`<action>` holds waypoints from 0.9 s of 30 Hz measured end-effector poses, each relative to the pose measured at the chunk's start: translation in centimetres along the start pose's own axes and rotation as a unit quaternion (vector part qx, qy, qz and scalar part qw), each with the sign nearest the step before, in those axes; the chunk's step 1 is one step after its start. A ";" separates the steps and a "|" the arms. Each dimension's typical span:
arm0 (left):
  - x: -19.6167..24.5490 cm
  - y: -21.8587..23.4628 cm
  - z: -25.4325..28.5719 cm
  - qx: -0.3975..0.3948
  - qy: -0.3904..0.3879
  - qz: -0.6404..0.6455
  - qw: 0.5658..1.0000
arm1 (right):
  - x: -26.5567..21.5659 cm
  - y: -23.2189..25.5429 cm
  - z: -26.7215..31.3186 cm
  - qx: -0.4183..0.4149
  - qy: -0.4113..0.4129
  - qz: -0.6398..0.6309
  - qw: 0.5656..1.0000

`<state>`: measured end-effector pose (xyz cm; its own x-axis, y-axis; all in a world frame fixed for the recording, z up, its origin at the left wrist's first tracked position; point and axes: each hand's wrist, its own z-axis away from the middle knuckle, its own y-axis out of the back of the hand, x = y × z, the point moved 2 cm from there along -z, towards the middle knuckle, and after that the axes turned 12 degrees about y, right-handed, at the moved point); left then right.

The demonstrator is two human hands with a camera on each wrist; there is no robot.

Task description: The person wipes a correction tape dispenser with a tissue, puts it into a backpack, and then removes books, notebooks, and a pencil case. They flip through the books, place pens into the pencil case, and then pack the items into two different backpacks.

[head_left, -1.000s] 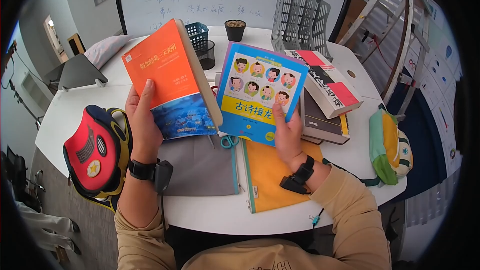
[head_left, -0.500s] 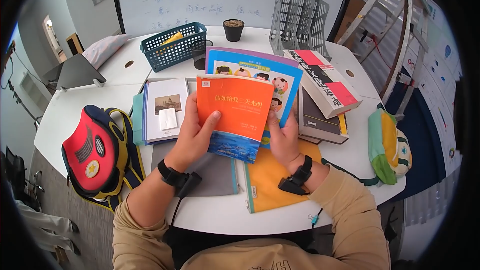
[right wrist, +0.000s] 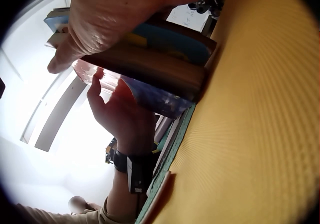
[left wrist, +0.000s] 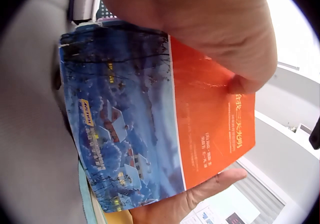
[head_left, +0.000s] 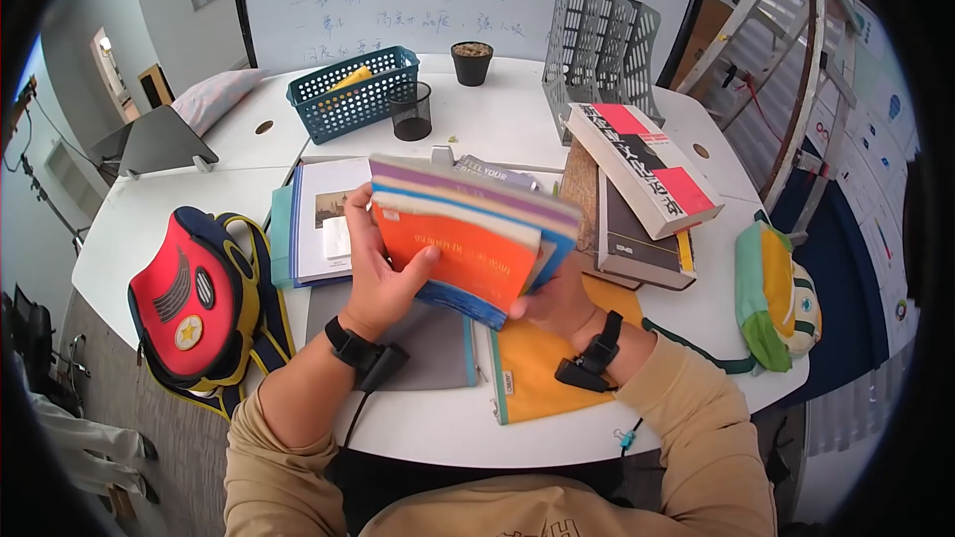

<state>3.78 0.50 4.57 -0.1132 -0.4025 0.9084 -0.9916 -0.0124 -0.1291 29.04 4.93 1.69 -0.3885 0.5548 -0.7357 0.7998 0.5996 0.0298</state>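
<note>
My left hand [head_left: 383,283] grips the left side of a paperback book [head_left: 448,249] with an orange and blue cover, its thumb across the front. Behind that paperback, a blue book and a purple book [head_left: 477,189] stand upright in the same stack, top edges tilted toward me. At the lower right edge of the stack, my right hand [head_left: 557,300] holds the books. The left wrist view shows the paperback's blue lower cover [left wrist: 125,119] up close. A grey zip pouch [head_left: 428,353] and a yellow zip pouch [head_left: 542,378] lie below the hands.
Thick books [head_left: 647,174] are piled on the right, before a grey file rack [head_left: 602,60]. A red backpack [head_left: 184,308] sits left, beside a white-covered book [head_left: 318,194]. Toward the back are a perforated basket [head_left: 348,104], mesh cup [head_left: 410,114] and plant pot [head_left: 472,65].
The orange paperback, held apart at the left a second ago, has come rightward against the blue and purple books. The gathered stack has since lowered and tipped, showing its top edges.
</note>
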 end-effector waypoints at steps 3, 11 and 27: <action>-2.4 2.2 1.0 -0.022 0.000 -0.026 0.999 | -1.0 -0.5 0.1 -0.039 -0.041 0.062 0.996; -3.6 3.1 0.6 -0.020 -0.026 0.005 0.999 | -2.0 -1.4 -0.7 -0.121 -0.078 0.145 0.979; -1.8 2.4 0.4 -0.054 0.037 -0.026 0.998 | -1.5 -1.3 -0.5 -0.052 -0.100 0.118 0.987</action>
<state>1.64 0.83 2.44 -0.0624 -0.3358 0.9399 -0.9967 0.0693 -0.0414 28.39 3.62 3.03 -0.0899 0.5675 -0.8185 0.8018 0.5287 0.2785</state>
